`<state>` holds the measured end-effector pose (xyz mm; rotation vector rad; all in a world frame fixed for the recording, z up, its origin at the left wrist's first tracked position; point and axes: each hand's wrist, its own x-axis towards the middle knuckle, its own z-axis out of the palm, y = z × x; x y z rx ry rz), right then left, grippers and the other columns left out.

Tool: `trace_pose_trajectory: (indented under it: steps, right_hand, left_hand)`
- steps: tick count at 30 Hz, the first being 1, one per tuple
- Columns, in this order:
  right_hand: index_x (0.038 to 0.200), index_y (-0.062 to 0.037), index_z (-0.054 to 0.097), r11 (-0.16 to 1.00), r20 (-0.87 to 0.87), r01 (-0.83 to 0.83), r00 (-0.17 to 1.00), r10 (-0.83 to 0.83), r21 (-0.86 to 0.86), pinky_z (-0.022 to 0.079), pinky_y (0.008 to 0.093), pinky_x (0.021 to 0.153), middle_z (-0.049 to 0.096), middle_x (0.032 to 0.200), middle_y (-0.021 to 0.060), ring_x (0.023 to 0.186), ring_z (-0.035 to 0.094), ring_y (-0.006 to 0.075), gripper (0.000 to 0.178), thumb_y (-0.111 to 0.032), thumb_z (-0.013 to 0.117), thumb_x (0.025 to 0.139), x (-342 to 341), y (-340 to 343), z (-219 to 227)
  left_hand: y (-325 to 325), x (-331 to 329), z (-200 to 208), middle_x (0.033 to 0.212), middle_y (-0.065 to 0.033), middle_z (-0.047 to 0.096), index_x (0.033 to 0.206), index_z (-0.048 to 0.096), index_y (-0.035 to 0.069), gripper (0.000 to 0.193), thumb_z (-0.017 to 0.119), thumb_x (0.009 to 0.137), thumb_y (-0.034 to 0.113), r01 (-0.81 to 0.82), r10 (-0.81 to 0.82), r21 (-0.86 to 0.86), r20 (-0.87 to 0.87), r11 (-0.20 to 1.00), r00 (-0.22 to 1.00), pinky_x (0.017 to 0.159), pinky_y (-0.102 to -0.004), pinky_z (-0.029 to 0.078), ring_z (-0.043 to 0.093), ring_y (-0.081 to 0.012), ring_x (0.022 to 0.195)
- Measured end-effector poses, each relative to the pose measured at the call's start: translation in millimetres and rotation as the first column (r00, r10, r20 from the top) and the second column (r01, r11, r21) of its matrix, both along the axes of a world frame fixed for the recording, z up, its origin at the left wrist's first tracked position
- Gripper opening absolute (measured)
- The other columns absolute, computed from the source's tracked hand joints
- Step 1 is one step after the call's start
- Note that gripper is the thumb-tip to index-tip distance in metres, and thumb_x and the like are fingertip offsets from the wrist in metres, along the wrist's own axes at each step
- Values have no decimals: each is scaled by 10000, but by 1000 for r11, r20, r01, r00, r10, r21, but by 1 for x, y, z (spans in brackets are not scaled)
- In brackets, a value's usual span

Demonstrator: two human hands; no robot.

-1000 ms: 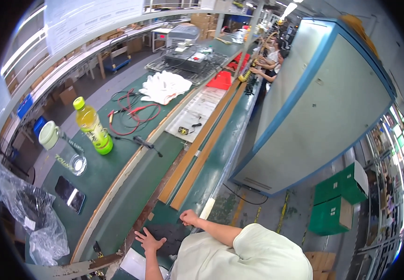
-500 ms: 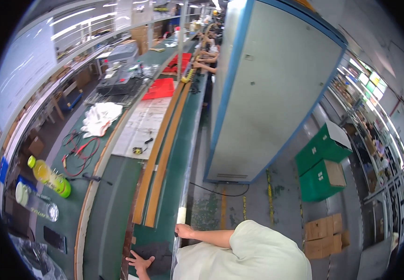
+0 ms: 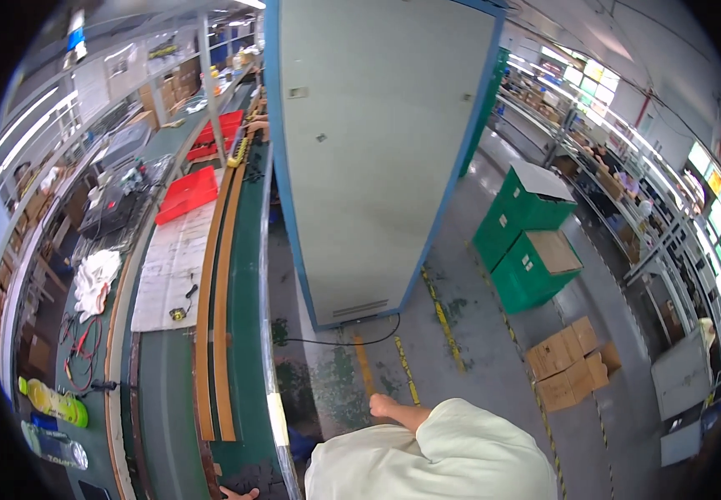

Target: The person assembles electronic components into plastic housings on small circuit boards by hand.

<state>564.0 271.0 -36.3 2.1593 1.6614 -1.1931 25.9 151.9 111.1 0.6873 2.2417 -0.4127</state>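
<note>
At the lower edge, my left hand (image 3: pixel 240 493) is mostly cut off. Its visible fingers are apart, close to the green worktop (image 3: pixel 250 375) and a dark patch on it. My right hand (image 3: pixel 384 407) is closed in a fist to the right of the bench, above the floor. Whatever it might hold is hidden. Two long tan strips (image 3: pixel 225 358) lie side by side along the bench, their near ends just beyond my left hand. A small black-and-yellow object (image 3: pixel 179 314) rests on a white sheet (image 3: pixel 160 283) left of the strips.
A tall grey cabinet (image 3: pixel 377 167) with blue edges stands right of the bench, a black cable (image 3: pixel 335 342) at its foot. Green boxes (image 3: pixel 535 258) and brown cartons (image 3: pixel 564 367) sit on the floor. Bottles (image 3: pixel 52 404) stand left. A co-worker's hand (image 3: pixel 258 125) shows far along the bench.
The view has swung right, so the bench and cabinet sit further left. My right hand has left the bench edge and is out over the floor. My left hand has slipped mostly out of view.
</note>
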Motion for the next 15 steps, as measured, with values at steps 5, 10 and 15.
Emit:
trace_pose_trajectory:
  steps: [5, 10, 15]
  right_hand:
    - [1097, -47, 740, 973, -33, 221, 975, -220, 59, 564, 508, 915, 725, 1142, 220, 1100, 693, 393, 273, -156, 617, 878, 39, -52, -16]
    - [1129, -75, 735, 947, -125, 317, 943, -309, 50, 604, 470, 787, 767, 962, 169, 852, 759, 335, 292, -147, 586, 888, 59, -70, -12]
    - [1017, -82, 769, 914, -199, 405, 896, -398, -5, 591, 505, 744, 760, 828, 145, 748, 755, 340, 250, -118, 593, 844, 70, -101, -20]
  left_hand:
    - [0, -6, -14, 1701, -263, -10, 1659, 17, 102, 1453, 791, 652, 806, 3, -4, -17, -28, 1000, 1000, 1214, -634, 247, 177, -481, 1532]
    - [-2, -11, -25, 1696, -273, -19, 1653, -2, 75, 1470, 822, 653, 771, 7, -8, -29, -62, 1000, 998, 1191, -645, 290, 199, -498, 1518]
    - [2, -6, -19, 1682, -242, 190, 1636, 164, 20, 1419, 813, 639, 794, 156, -152, 34, -111, 987, 982, 1197, -596, 306, 199, -422, 1543]
